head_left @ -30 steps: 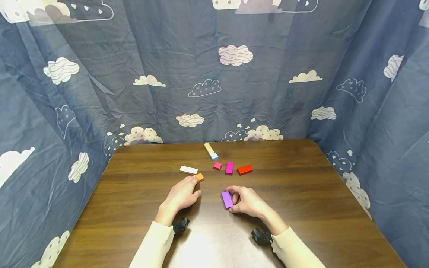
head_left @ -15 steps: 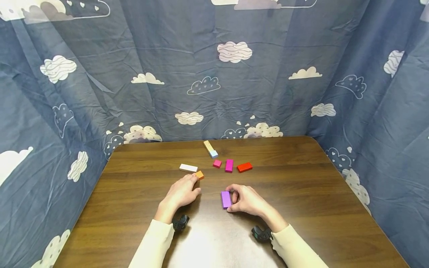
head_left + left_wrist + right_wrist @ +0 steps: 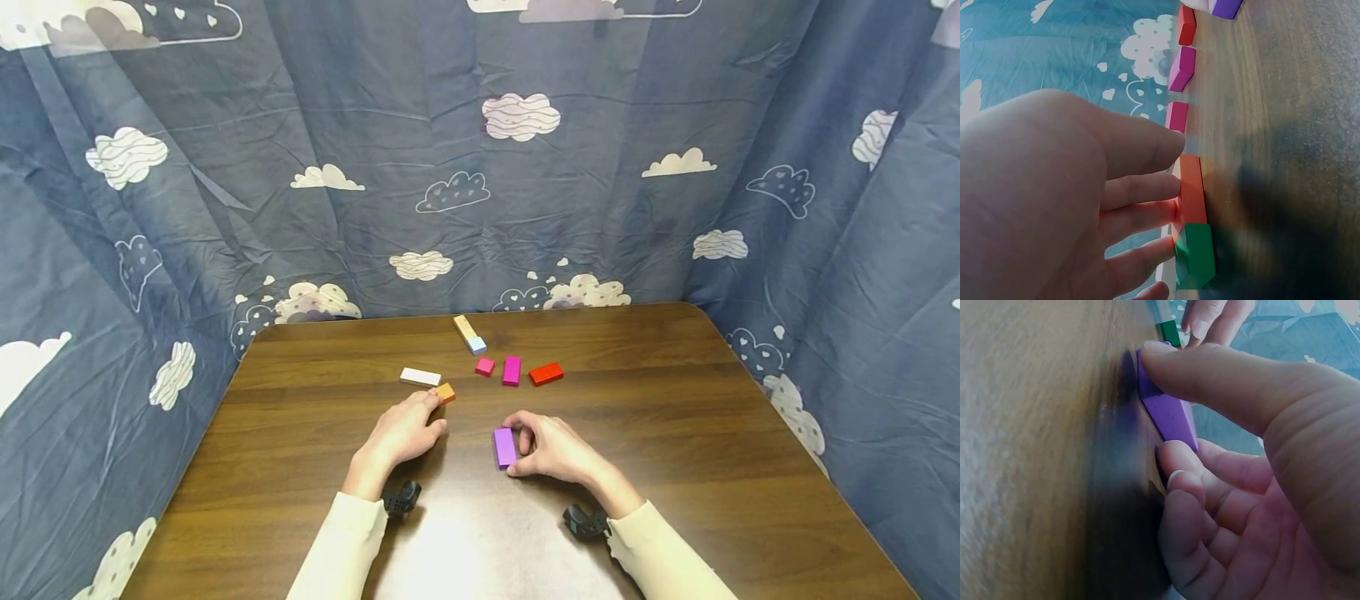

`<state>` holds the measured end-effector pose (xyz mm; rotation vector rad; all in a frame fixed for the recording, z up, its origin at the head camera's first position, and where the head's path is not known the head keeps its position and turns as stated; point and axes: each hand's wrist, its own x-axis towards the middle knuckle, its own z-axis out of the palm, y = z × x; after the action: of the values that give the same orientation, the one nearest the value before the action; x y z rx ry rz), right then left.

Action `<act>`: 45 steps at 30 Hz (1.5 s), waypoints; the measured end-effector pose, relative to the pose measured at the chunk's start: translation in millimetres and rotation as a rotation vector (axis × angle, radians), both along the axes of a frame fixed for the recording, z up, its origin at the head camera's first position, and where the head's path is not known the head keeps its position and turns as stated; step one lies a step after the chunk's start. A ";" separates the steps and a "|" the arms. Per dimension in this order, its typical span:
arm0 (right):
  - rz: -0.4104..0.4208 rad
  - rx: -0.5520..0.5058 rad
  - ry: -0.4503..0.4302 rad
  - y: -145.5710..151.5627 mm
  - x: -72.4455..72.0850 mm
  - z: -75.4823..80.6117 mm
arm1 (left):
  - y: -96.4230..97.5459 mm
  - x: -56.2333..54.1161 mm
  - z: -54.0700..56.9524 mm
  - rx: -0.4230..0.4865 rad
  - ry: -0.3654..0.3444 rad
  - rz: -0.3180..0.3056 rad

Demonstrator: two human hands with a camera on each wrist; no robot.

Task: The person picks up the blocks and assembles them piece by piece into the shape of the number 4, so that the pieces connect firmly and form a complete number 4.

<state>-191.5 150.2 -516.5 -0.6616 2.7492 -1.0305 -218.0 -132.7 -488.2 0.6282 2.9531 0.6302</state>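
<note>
My left hand [image 3: 400, 432] reaches over the table at left of centre, its fingertips on an orange block [image 3: 446, 393]. In the left wrist view a green block [image 3: 1199, 256] sits end to end with the orange one, beside my outer fingers; from above my hand covers it. Nearer the middle, my right hand [image 3: 557, 450] pinches a purple block [image 3: 504, 448] by its two short ends, thumb at the near end and a finger at the far end. The block lies low at the tabletop in the right wrist view.
Behind my hands lie a white block [image 3: 421, 377], a small pink block [image 3: 485, 367], a magenta block [image 3: 512, 372] and a red block [image 3: 547, 373]. A cream block [image 3: 465, 327] and a light blue block [image 3: 476, 344] form a line near the back edge, before a cloud-print curtain [image 3: 450, 133].
The purple block has turned slightly, its near end swinging a little left with my right hand. My left hand stays at the orange block.
</note>
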 end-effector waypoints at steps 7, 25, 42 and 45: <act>0.009 -0.024 -0.020 1.5 -1.2 5.4 | -0.2 -2.3 -0.2 0.004 -0.010 0.008; 0.010 -0.078 -0.079 9.9 2.5 3.8 | 2.1 -2.2 -4.8 0.028 -0.002 0.003; -0.092 -0.174 -0.020 31.6 -17.3 29.8 | 13.9 6.2 14.3 0.139 0.075 -0.080; -0.178 -0.171 0.045 35.2 -24.6 36.0 | 22.4 11.6 19.6 0.141 0.078 -0.128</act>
<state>-216.1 185.5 -480.5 -0.4730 2.8225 -1.3156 -206.4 -110.3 -468.7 0.8644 2.9268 0.8248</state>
